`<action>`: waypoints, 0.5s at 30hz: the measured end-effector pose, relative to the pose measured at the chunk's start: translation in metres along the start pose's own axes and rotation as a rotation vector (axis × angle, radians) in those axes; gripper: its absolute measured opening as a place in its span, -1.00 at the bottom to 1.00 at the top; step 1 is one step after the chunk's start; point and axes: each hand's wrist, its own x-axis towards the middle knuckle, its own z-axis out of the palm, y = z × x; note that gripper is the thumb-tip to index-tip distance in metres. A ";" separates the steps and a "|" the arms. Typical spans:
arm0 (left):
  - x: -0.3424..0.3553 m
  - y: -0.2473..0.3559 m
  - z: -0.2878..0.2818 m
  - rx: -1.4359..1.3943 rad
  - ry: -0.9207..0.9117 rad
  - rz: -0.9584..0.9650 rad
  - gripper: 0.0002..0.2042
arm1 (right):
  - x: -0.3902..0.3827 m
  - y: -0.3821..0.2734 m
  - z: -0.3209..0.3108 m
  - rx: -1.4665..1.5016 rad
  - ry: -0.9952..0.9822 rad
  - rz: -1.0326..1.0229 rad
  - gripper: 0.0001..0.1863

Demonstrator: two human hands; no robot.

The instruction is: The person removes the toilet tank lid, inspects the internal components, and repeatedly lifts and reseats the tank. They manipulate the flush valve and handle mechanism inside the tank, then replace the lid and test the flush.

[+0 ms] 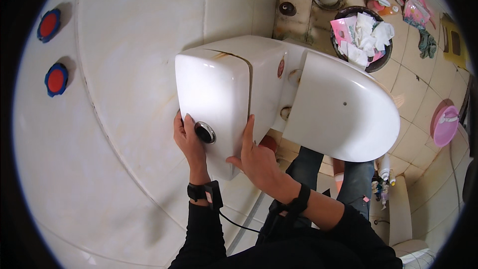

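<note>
left hand (pixel 191 145), part-curled at left edge of white cistern lid (pixel 214 89), grip unclear; right hand (pixel 260 165), thumb and forefinger spread wide along right edge; lid on tank (pixel 267 77), best steadied by even pressure.

"Is it bright enough?"

"Yes, mostly. The white cistern lid (pixel 211 77) has a pale glare across its middle, and the toilet lid (pixel 323 104) carries a broad, soft-edged grey shadow."

"Where's the light coming from?"

"The source is out of view. The wall knobs (pixel 50 26) cast small shadows to their right."

"Sharpness?"

"The hands (pixel 190 139) look reasonably crisp; the black sleeves (pixel 205 229) lose nearly all detail."

"And the edges?"

"Fisheye bending curves the wall joints (pixel 82 69), with bluish fringing before black corners."
</note>
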 end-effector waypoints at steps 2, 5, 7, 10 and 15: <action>0.001 -0.002 0.000 0.003 0.010 0.023 -0.64 | 0.001 -0.004 -0.001 -0.048 -0.017 0.019 0.34; 0.001 -0.004 0.000 0.008 0.020 0.052 -0.65 | 0.003 -0.008 -0.002 -0.065 -0.106 0.087 0.33; 0.001 -0.006 0.000 -0.002 0.023 0.046 -0.67 | 0.004 -0.010 -0.003 -0.055 -0.145 0.120 0.31; 0.003 -0.009 -0.001 0.033 0.037 0.078 -0.69 | 0.006 -0.015 -0.005 -0.078 -0.177 0.152 0.27; 0.002 -0.010 0.001 -0.011 0.054 0.067 -0.70 | 0.008 -0.019 -0.007 -0.018 -0.176 0.219 0.29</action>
